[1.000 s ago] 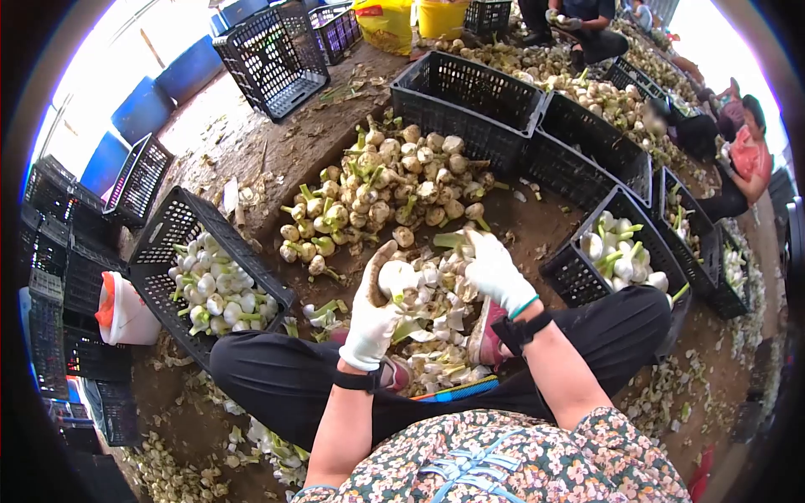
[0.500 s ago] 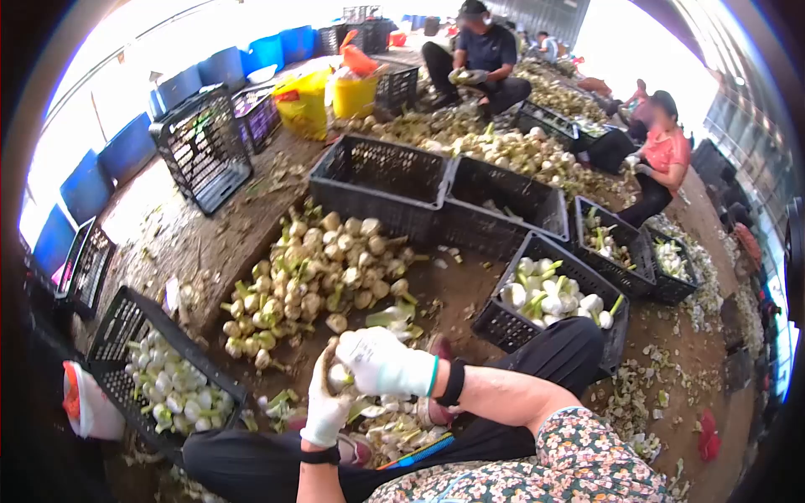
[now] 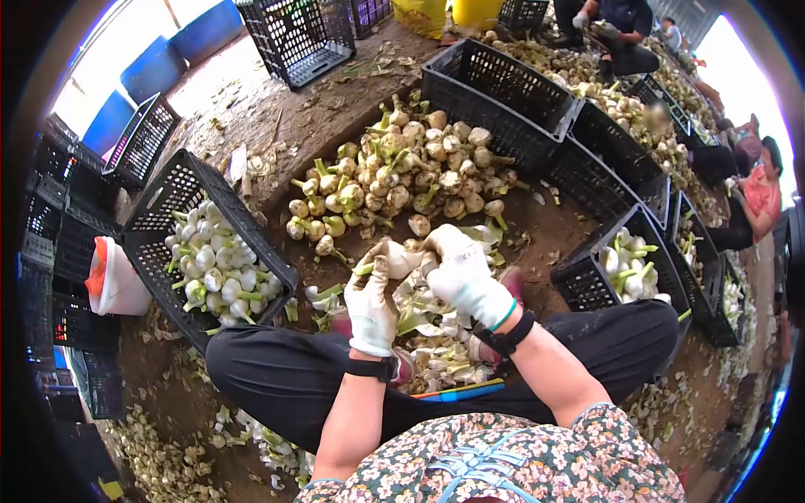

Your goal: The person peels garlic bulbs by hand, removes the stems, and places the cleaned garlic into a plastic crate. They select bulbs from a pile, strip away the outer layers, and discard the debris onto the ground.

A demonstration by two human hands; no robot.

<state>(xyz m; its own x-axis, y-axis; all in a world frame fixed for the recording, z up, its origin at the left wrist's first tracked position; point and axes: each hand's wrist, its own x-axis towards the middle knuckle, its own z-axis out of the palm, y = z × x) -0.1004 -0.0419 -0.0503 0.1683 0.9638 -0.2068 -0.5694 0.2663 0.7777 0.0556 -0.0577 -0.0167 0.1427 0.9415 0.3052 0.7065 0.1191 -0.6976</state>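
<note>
In the head view, my gloved left hand (image 3: 371, 308) is closed around a garlic bulb (image 3: 403, 261), its green stem poking out on the left. My gloved right hand (image 3: 466, 272) pinches at the bulb's right end; whether loose skin is between the fingertips is hidden. Below both hands, peeled skins and stem scraps (image 3: 436, 356) lie between my crossed legs. Just beyond them is a heap of unpeeled garlic (image 3: 394, 180). A black crate of white peeled garlic (image 3: 220, 264) is by my left knee, and another crate with peeled garlic (image 3: 629, 267) is by my right knee.
Black crates (image 3: 503, 88) line the far side of the heap. At the left are a white bucket (image 3: 122, 281) with something orange in it and an upright black crate (image 3: 142, 138). Two people (image 3: 755, 197) sit farther off among more garlic. A blue-yellow strip (image 3: 461, 391) lies by my lap.
The camera view has tilted down and swung, so the heap and crates appear shifted. My hands have drawn slightly apart, showing more of the bulb between them.
</note>
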